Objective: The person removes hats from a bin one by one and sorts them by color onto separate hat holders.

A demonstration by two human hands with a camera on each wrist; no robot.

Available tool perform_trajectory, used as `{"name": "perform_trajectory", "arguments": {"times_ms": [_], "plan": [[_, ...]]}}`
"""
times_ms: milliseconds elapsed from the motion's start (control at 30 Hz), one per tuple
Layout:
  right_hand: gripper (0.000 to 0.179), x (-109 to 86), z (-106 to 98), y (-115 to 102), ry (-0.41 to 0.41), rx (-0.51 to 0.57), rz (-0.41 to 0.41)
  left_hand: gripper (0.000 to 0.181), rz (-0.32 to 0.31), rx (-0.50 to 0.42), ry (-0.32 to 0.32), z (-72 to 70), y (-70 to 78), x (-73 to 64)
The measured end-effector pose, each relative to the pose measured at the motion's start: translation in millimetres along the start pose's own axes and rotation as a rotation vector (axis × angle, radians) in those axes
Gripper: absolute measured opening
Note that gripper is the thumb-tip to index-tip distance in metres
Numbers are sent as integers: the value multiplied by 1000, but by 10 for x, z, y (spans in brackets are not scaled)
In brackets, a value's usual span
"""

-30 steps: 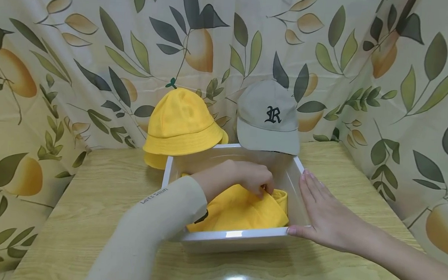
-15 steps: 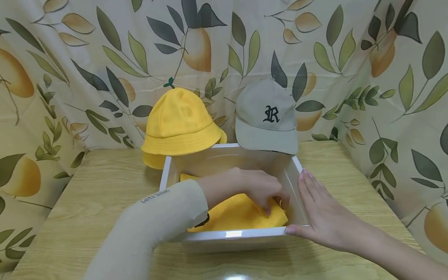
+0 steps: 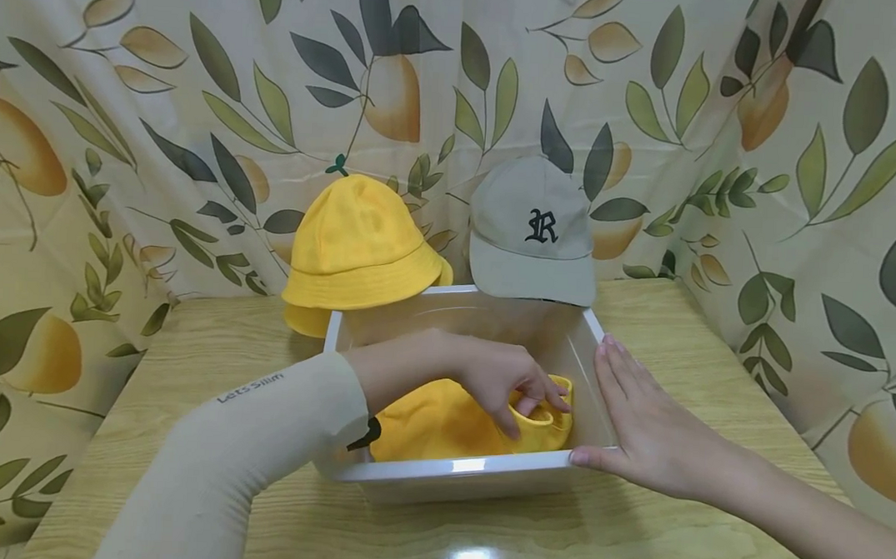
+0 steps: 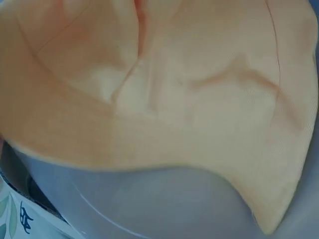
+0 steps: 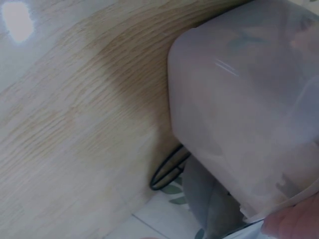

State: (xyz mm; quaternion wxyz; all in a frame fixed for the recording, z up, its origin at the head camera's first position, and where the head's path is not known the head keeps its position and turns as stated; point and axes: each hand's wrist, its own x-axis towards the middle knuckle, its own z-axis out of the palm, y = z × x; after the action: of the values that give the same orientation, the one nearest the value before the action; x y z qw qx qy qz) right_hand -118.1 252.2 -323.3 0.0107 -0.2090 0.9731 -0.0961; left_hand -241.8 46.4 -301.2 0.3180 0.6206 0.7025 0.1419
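My left hand [image 3: 507, 382] reaches into a white plastic box [image 3: 440, 471], where its thumb and fingers pinch the folded edge of a yellow bucket hat [image 3: 442, 421]. Pale and close up, the same hat [image 4: 164, 119] fills most of the left wrist view, its seams and brim showing. My right hand [image 3: 651, 438] lies along the box's right side, fingers straight on the rim and thumb at the front corner. In the right wrist view, only a bit of the right hand [image 5: 294, 219] shows beside the box's outer wall [image 5: 239, 109].
Behind the box, a second yellow bucket hat [image 3: 359, 242] with a green sprout on top stands at the left. A grey baseball cap [image 3: 533, 225] with a black letter is beside it, a black wire stand [image 5: 172, 167] below. A leaf-patterned curtain [image 3: 456, 105] surrounds the wooden table [image 3: 187, 401].
My left hand first shifted right over the hat, then drew back left and opened up a fold at the hat's right end. My right hand has stayed on the box.
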Motion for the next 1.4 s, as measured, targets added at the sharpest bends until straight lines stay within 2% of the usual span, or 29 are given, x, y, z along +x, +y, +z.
{"name": "perform_trajectory", "arguments": {"times_ms": [100,267,367,433,600,767,1100,1267,1400], "plan": [[107,-2,-5,-5,0,3,-2,26,25,-46,35,9,23,-17],[107,-5,-6,-3,22,-16,-33,27,-8,-85,118,-26,63,-63],[107,-8,-7,-1,19,-20,-34,38,-23,-133,150,-49,87,-98],[107,-9,-8,-2,8,-14,-23,43,-26,-132,154,-66,100,-126],[106,-3,-9,-6,-5,-2,-12,26,-15,-65,155,-168,125,-261],[106,-8,-4,1,14,-21,-39,16,1,-46,228,-335,175,-480],[107,-9,-11,0,9,-18,-33,15,-33,-16,526,-662,327,-1006],[105,-7,-16,-12,9,-17,-36,18,-64,-65,775,-769,406,-1214],[105,-18,-20,-10,11,-25,-43,20,-76,-62,976,-797,467,-1327]]}}
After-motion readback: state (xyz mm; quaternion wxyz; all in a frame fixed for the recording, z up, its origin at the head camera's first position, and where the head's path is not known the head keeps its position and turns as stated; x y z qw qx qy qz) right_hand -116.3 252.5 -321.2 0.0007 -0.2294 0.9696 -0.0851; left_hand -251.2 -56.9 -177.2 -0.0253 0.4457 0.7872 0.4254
